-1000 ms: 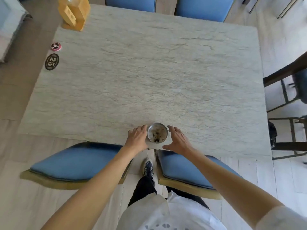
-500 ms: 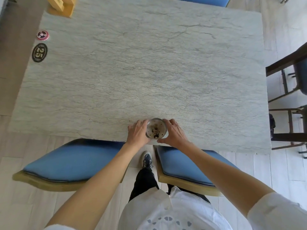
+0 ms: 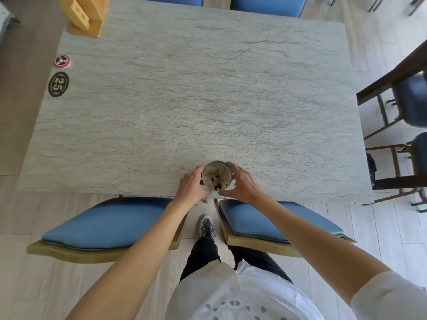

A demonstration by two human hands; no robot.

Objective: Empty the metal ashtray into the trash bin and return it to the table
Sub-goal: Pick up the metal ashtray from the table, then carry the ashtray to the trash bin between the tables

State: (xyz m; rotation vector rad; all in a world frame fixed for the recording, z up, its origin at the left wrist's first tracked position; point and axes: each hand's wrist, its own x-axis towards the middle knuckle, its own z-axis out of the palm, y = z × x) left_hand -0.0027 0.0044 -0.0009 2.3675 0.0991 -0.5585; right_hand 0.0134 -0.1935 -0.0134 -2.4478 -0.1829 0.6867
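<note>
The round metal ashtray [image 3: 217, 175], with ash and dark butts inside, sits near the front edge of the grey marble table [image 3: 196, 95]. My left hand [image 3: 191, 185] cups its left side and my right hand [image 3: 243, 184] cups its right side, fingers wrapped around the rim. Whether the ashtray rests on the table or is lifted slightly, I cannot tell. No trash bin is in view.
Two blue cushioned chairs [image 3: 108, 224] [image 3: 275, 221] stand tucked at the table's front, with my legs between them. A wooden holder [image 3: 84, 15], a round pink disc [image 3: 62, 61] and a black oval "25" tag [image 3: 58, 84] lie at the table's left. Dark stools [image 3: 406, 105] stand on the right.
Both hands have closed in from beside the ashtray and now grip its sides. The ashtray stays near the table's front edge.
</note>
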